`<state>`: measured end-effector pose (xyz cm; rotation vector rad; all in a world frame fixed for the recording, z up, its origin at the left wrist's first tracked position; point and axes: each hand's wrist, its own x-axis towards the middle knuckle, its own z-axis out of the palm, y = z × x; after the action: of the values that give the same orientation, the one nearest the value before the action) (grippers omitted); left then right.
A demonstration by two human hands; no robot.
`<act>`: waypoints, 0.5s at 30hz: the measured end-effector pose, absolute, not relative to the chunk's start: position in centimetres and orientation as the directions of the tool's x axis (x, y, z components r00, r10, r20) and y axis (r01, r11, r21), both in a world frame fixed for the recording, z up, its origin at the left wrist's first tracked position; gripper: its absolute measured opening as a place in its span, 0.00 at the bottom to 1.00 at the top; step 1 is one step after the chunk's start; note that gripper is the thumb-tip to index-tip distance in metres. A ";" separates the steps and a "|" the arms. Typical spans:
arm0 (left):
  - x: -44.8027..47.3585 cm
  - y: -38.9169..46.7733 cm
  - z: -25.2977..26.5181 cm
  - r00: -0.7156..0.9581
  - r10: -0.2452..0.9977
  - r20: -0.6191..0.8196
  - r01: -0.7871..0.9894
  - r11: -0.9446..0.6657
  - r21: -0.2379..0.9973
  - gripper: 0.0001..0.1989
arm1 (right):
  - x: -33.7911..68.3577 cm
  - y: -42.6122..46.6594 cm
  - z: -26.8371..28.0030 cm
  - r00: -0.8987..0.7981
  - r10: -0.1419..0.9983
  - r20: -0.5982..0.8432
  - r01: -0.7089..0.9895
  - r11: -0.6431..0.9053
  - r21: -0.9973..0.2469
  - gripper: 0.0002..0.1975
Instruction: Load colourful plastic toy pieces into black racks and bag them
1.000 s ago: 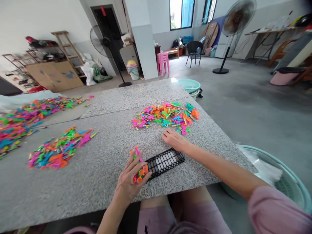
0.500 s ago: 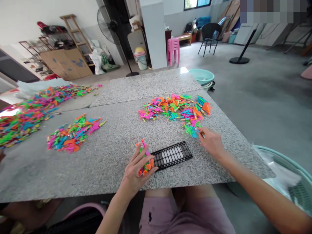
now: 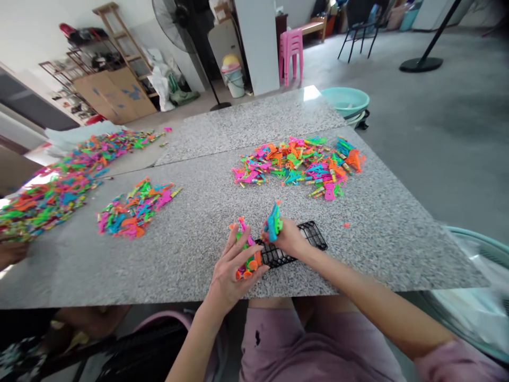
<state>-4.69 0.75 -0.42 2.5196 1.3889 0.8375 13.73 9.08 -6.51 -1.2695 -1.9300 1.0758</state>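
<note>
A shallow black plastic grid basket (image 3: 317, 233) lies near the table's front edge. My left hand (image 3: 230, 270) curves its fingers round a bunch of small bright plastic pieces (image 3: 251, 263), orange, green and pink, at the basket's left end. Just above the basket, my right hand (image 3: 289, 239) is closed on blue and green plastic pieces (image 3: 273, 223), held roughly upright. Their exact kind is too small to make out. Beyond the hands, a loose pile of similar pieces (image 3: 294, 162), some with yellowish striped tubes, spreads over the speckled table (image 3: 191, 265).
A smaller pile (image 3: 137, 209) lies to the left, with a large heap (image 3: 71, 175) past it. Another person's hand (image 3: 14, 253) is at the far left edge. Green baskets (image 3: 485, 249) stand by the right edge. One small orange piece (image 3: 347, 225) lies alone.
My right hand has moved left from the near edge of the pile to above the basket, carrying blue and green pieces. My left hand keeps its hold. The view has shifted slightly.
</note>
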 end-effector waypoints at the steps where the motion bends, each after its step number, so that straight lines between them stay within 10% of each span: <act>1: -4.7 0.7 -0.4 0.415 0.816 0.403 0.736 -0.561 0.379 0.17 | 12.4 9.3 -6.7 -0.401 0.915 0.045 0.443 0.237 -0.864 0.06; 15: -5.2 0.8 -0.5 0.401 0.811 0.427 0.733 -0.563 0.381 0.16 | 12.0 10.6 -5.8 -0.604 0.796 0.050 0.611 0.503 -0.611 0.10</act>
<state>-5.23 0.76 -0.49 2.5165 1.3950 0.8816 11.99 10.64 -5.75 -1.1778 -2.4243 0.7947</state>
